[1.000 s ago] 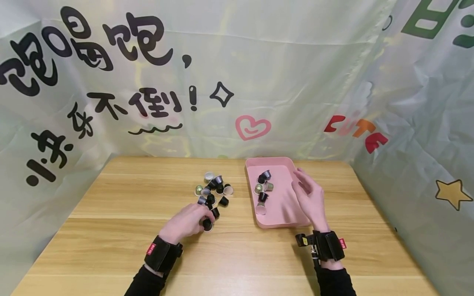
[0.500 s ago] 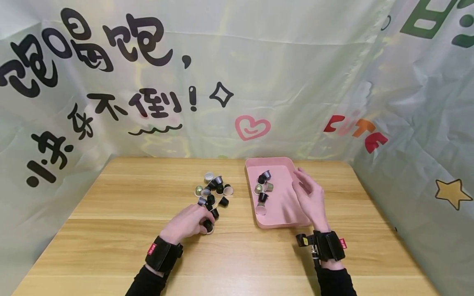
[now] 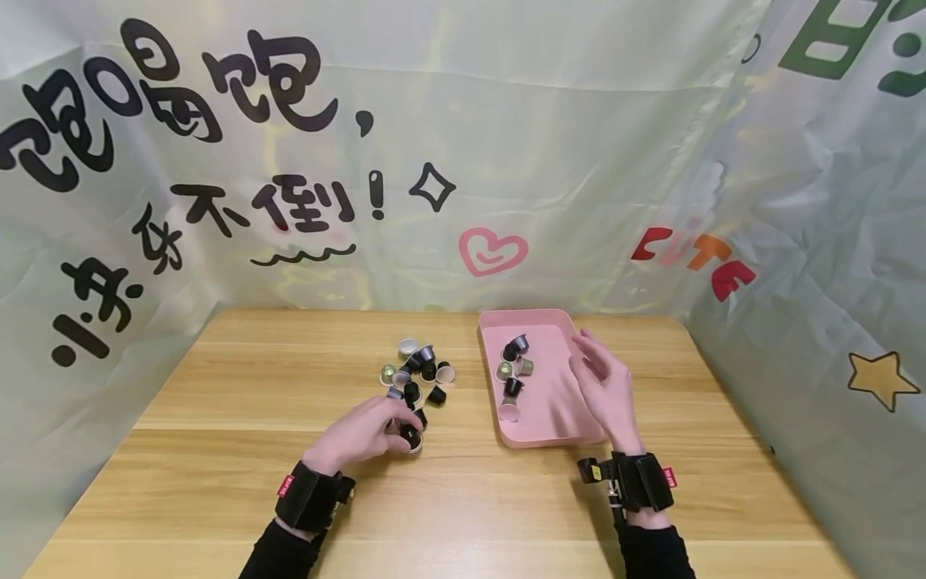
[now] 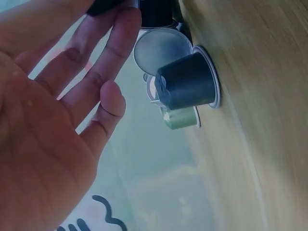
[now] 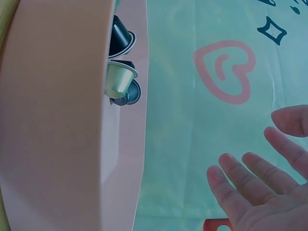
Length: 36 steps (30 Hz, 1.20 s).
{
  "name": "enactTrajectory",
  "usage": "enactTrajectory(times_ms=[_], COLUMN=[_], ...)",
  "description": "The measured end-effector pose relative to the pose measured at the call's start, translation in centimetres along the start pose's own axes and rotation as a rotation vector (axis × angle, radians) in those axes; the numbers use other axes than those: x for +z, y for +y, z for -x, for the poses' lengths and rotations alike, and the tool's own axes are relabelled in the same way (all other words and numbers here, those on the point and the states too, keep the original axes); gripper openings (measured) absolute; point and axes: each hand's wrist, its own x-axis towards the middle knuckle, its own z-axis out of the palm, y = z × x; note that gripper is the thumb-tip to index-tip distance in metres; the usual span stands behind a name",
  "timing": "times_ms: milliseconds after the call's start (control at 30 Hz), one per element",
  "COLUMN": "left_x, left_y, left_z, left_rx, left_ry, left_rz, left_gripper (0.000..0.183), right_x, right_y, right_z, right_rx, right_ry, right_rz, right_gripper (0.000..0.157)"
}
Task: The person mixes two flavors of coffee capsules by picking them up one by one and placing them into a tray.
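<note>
Left hand (image 3: 362, 434): thumb and fingers curling, pinching a cup-shaped, rimmed black capsule (image 3: 411, 437) at its 3 o'clock; smooth capsules (image 3: 411, 392) are clustering toward 1 o'clock on the wood-grained table (image 3: 253, 450). Right hand (image 3: 606, 390): fingers loosely apart, holding nothing, hanging at the round-cornered pink tray (image 3: 546, 338)'s 3 o'clock edge. Versus previous frame: pinched capsule is sitting slightly toward 1 o'clock.

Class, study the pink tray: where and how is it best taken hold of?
Grip the pink tray by its raised rim, probably midway along both long sides, coming from left and right together. It is open-topped, with loose capsules lying toward its left, so a level, two-sided hold should spill least.
</note>
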Motion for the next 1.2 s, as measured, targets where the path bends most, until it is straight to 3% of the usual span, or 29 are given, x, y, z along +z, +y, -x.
enactTrajectory(times_ms=[333, 667, 767, 933, 1200], left_x=[-0.4, 0.4, 0.7, 0.9, 0.8], left_y=[0.4, 1.2, 1.4, 2.0, 3.1], left_z=[-0.5, -1.8, -2.4, -3.1, -4.8], left_rx=[0.017, -0.008, -0.032, -0.122, -0.191], left_ry=[-0.009, 0.187, 0.206, 0.166, 0.186], left_rz=[0.193, 0.306, 0.475, 0.787, 0.866], left_gripper=[0.035, 0.032, 0.033, 0.045, 0.051], right_x=[0.0, -0.1, -0.1, 0.0, 0.2], right_y=[-0.2, -0.3, -0.3, -0.1, 0.2], right_z=[-0.1, 0.0, 0.0, 0.0, 0.0], right_rx=[-0.005, -0.03, -0.025, -0.031, -0.025], right_ry=[0.002, 0.018, 0.017, 0.02, 0.0], right_rz=[-0.015, -0.045, -0.049, -0.04, -0.043], right_gripper=[0.038, 0.037, 0.037, 0.037, 0.038])
